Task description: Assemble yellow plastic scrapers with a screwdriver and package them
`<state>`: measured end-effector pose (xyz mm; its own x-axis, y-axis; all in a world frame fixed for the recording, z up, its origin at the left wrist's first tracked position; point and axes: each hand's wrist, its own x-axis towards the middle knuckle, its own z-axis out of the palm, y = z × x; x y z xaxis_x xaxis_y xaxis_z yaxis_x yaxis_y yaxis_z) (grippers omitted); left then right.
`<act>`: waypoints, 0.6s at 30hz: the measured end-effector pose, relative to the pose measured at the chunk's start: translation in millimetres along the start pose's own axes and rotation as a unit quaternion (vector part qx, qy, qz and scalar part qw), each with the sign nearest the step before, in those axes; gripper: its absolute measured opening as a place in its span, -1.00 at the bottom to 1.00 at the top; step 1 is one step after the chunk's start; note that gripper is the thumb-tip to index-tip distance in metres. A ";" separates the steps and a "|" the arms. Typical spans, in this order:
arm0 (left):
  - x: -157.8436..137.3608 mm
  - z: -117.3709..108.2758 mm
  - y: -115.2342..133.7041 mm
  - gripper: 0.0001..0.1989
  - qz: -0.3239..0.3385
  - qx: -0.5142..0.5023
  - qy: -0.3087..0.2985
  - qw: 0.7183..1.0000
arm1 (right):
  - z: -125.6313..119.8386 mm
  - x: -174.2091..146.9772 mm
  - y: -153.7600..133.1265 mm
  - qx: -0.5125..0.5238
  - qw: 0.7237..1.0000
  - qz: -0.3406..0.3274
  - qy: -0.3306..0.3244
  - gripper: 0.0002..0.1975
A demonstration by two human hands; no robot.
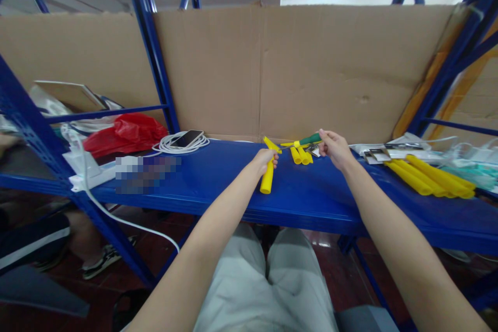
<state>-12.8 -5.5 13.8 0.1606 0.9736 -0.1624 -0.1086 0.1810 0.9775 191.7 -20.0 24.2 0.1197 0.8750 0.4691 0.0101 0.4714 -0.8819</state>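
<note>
My left hand [265, 160] is closed around a yellow tube-shaped piece [266, 182], its lower end pointing toward me just above the blue shelf. In my right hand [335, 150] is a screwdriver [310, 139] with a green handle and a yellow collar, pinched near the handle's end. Its shaft points left to the upper part of the yellow piece by my left fingers; whether it touches is too small to tell. Several short yellow tubes [301, 155] lie behind and between my hands, with small dark parts beside them.
On the blue shelf [229, 166], a coiled white cable [169, 143], a phone [189, 138] and a red plastic bag [126, 132] lie left. More yellow tubes [422, 179] are stacked right. Cardboard [311, 67] stands behind. Another person's leg [83, 233] shows lower left.
</note>
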 end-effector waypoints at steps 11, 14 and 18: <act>-4.6 1.7 2.4 -0.83 -0.001 0.004 0.016 1.000 | -1.6 -1.2 -1.0 -0.001 0.999 -0.024 -0.031 -0.63; -5.0 2.0 2.4 -0.83 0.000 0.002 0.011 1.000 | -1.9 0.2 1.5 -0.018 0.999 -0.040 -0.003 -0.60; -3.7 1.5 0.8 -0.84 0.004 -0.002 0.007 1.000 | -0.5 1.1 2.3 -0.019 0.999 -0.038 0.015 -0.57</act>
<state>-12.0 -9.2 15.4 0.1468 0.9766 -0.1569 -0.1128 0.1741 0.9782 192.3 -18.0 22.7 0.1471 0.8327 0.5338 0.0570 0.5316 -0.8451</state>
